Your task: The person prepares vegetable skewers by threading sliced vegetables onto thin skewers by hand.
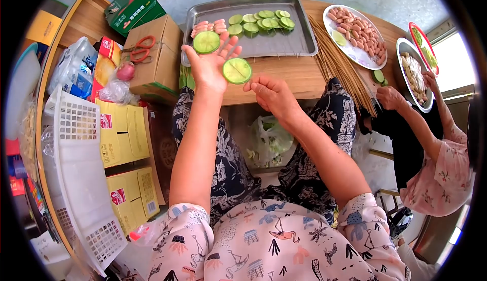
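Note:
My left hand [210, 68] is turned palm up over the front edge of the tray, fingers spread, and holds a round lime slice [206, 42] between thumb and fingers. Closed in a pinch, my right hand [271, 94] has its fingertips at the lower right edge of a second lime slice [237, 71], beside the left palm. Whether a thin stick runs through that slice, I cannot make out. Behind the hands, a metal tray [299, 42] bears several lime slices [251, 28] and a small group of pink pieces [202, 28], partly behind my left fingers.
Bamboo skewers [332, 53] lie right of the tray. Beyond them stand a plate of pinkish pieces [355, 30] and a metal bowl [427, 98], where another person's hands [393, 98] are. Orange scissors [142, 49] rest against a cardboard box [157, 63]. A bag [271, 134] hangs below.

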